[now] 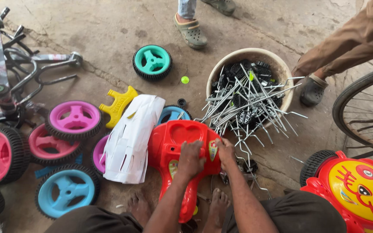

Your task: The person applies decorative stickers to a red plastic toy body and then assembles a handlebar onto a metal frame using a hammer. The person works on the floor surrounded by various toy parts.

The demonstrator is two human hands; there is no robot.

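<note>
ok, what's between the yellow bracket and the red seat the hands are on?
Head view: a white punched paper sheet lies between the yellow bracket and the red seat, overlapping the seat's left edge.

Lit by soft, even daylight, bright enough to read every colour. Brighter toward the top right, where the concrete floor (109,30) looks paler and washed. Shadows weak and diffuse: a faint dark edge under the teal wheel (152,62) and beneath the red plastic body (175,149). Small glints on the metal rods (247,105) in the bowl (221,69); a mild sheen on the yellow toy face (361,190). Sharp across the centre, slightly softer at the corners. Wide-angle stretch at the edges, bending the bicycle wheel (363,108) and the frames (5,73) at left.
</note>
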